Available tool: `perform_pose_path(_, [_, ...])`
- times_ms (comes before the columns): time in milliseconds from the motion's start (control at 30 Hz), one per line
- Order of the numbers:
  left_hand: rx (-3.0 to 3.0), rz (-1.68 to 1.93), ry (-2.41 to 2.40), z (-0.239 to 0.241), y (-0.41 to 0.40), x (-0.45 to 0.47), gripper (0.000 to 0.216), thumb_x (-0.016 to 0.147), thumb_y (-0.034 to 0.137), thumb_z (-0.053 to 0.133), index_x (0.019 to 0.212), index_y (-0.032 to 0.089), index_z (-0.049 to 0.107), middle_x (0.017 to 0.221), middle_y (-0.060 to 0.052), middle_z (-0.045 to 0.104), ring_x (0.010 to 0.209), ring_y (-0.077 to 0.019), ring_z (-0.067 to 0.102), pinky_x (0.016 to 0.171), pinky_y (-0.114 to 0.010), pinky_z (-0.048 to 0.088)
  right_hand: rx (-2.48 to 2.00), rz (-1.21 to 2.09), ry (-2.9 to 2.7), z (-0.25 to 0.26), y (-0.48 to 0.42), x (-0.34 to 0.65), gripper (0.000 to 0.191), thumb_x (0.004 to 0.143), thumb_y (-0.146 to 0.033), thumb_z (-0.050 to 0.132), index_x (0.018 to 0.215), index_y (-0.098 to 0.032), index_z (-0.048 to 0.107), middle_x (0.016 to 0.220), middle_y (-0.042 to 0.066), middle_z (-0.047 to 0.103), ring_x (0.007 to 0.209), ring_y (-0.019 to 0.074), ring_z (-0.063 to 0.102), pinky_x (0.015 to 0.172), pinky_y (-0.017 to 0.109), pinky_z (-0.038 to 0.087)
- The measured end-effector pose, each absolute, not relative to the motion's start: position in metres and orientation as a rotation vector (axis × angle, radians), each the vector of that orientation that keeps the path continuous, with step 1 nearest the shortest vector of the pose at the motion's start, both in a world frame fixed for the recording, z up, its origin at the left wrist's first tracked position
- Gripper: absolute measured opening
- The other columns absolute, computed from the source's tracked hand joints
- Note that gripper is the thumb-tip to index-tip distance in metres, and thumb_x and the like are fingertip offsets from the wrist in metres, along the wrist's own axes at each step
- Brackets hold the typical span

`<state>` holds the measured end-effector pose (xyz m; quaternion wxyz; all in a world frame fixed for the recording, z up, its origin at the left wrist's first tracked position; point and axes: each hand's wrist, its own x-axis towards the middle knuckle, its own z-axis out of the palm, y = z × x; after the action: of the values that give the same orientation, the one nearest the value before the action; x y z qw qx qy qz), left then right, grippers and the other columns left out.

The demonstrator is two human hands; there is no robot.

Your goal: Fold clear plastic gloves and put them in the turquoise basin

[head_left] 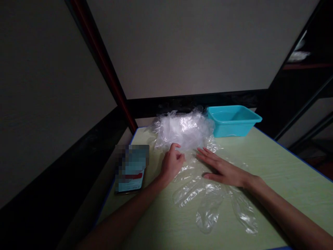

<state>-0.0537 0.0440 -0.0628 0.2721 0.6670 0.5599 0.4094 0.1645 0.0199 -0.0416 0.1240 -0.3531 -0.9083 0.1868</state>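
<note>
A clear plastic disposable glove lies spread on the table, its fingers pointing towards me. Over its right side, my right hand rests flat with fingers outstretched and holds nothing. Near the glove's upper left edge is my left hand, its fingers loosely bent, with the index finger and thumb apart. I see nothing gripped in it. Just beyond both hands sits a crumpled heap of clear plastic gloves, shiny and overlapping, so single ones are hard to make out.
A turquoise plastic basin stands at the back right, beside the heap. On the left edge of the pale green table lies a phone with its screen lit, partly blurred out. A wall panel rises behind the table.
</note>
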Motion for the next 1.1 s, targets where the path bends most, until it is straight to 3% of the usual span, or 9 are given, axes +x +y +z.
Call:
perform_pose_path(133, [1.887, 1.132, 1.595, -0.058, 0.043, -0.056, 0.029, 0.070, 0.009, 0.051, 0.095, 0.021, 0.045, 0.068, 0.005, 0.054, 0.062, -0.0129, 0.055, 0.058, -0.022, 0.041, -1.171, 0.647, -2.667, -0.037, 0.014, 0.169, 0.074, 0.081, -0.055, 0.048, 0.138, -0.014, 0.028, 0.148, 0.014, 0.012, 0.134, 0.0312, 0.005, 0.106, 0.052, 0.016])
perform_pose_path(267, [2.053, 1.153, 1.589, -0.047, 0.033, -0.052, 0.030, 0.069, 0.005, 0.050, 0.096, 0.020, 0.049, 0.098, -0.004, 0.053, 0.097, -0.0202, 0.051, 0.085, -0.033, 0.041, -1.172, 0.497, -2.504, -0.031, 0.010, 0.166, 0.056, 0.084, -0.046, 0.048, 0.131, -0.017, 0.042, 0.141, 0.013, 0.033, 0.129, 0.0297, 0.029, 0.103, 0.047, 0.030])
perform_pose_path(367, [2.202, 1.090, 1.477, -0.041, 0.022, -0.044, 0.028, 0.071, 0.005, 0.049, 0.094, 0.020, 0.054, 0.103, -0.005, 0.052, 0.105, -0.0205, 0.047, 0.093, -0.034, 0.038, -1.185, 0.370, -2.365, -0.031, 0.009, 0.157, 0.039, 0.088, -0.033, 0.043, 0.124, -0.019, 0.048, 0.127, 0.010, 0.049, 0.116, 0.0246, 0.047, 0.097, 0.042, 0.040])
perform_pose_path(433, [2.325, 0.964, 1.418, -0.041, 0.014, -0.039, 0.027, 0.075, 0.008, 0.048, 0.099, 0.018, 0.055, 0.109, -0.007, 0.053, 0.108, -0.0205, 0.047, 0.096, -0.033, 0.037, -1.173, 0.340, -2.357, -0.033, 0.008, 0.151, 0.037, 0.089, -0.029, 0.039, 0.124, -0.019, 0.049, 0.123, 0.010, 0.053, 0.112, 0.0228, 0.051, 0.096, 0.040, 0.042])
perform_pose_path(667, [2.610, 0.500, 1.426, -0.053, 0.004, -0.036, 0.050, 0.087, 0.025, 0.040, 0.128, -0.003, 0.036, 0.138, -0.022, 0.032, 0.130, -0.0260, 0.027, 0.106, -0.036, 0.026, -1.111, 0.274, -2.541, -0.047, 0.006, 0.137, 0.046, 0.091, -0.025, 0.032, 0.133, -0.008, 0.038, 0.138, 0.013, 0.038, 0.128, 0.0217, 0.032, 0.106, 0.039, 0.030])
perform_pose_path(867, [2.719, 0.408, 1.482, -0.058, 0.003, -0.037, 0.054, 0.089, 0.033, 0.034, 0.132, -0.001, 0.031, 0.140, -0.021, 0.027, 0.131, -0.0258, 0.022, 0.107, -0.040, 0.023, -1.132, 0.177, -2.653, -0.054, 0.006, 0.137, 0.053, 0.092, -0.032, 0.030, 0.138, -0.007, 0.027, 0.143, 0.015, 0.024, 0.133, 0.0245, 0.018, 0.107, 0.045, 0.022])
perform_pose_path(1100, [2.755, 0.325, 1.488, -0.054, 0.001, -0.036, 0.056, 0.089, 0.035, 0.034, 0.132, -0.001, 0.031, 0.142, -0.020, 0.023, 0.132, -0.0261, 0.018, 0.108, -0.040, 0.020, -1.335, 0.170, -2.592, -0.061, 0.018, 0.155, 0.059, 0.093, -0.046, 0.021, 0.138, -0.009, 0.026, 0.143, 0.014, 0.025, 0.132, 0.0238, 0.018, 0.107, 0.044, 0.021])
